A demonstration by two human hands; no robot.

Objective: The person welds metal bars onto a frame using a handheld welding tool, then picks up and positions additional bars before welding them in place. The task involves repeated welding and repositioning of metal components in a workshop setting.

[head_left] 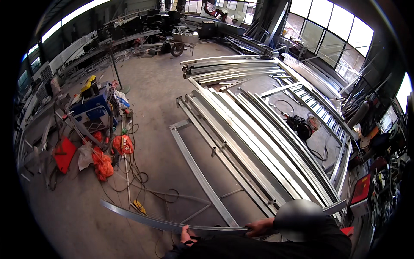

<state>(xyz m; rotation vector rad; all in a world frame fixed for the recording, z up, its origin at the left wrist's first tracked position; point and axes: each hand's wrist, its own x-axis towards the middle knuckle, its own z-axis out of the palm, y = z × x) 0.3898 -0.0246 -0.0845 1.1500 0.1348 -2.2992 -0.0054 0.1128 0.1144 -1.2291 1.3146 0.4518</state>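
Both hands grip a long, thin grey metal bar (142, 217) that runs across the bottom of the view just above the concrete floor. My left hand (186, 235) closes over it near its middle. My right hand (259, 225) holds it further right, fingers wrapped over the top edge. The bar's left end reaches out over the cables on the floor. Its right part is hidden behind a dark grey helmet-like dome (300, 219) beside my right hand, and I cannot tell whose it is. Dark sleeves cover both forearms.
A big stack of long galvanised steel profiles (254, 129) lies ahead to the right, with one single rail (196, 170) on the floor before it. Orange bags (102, 164), a blue machine (88, 110) and loose cables (138, 177) are on the left. A wheelbarrow (184, 41) stands far back.
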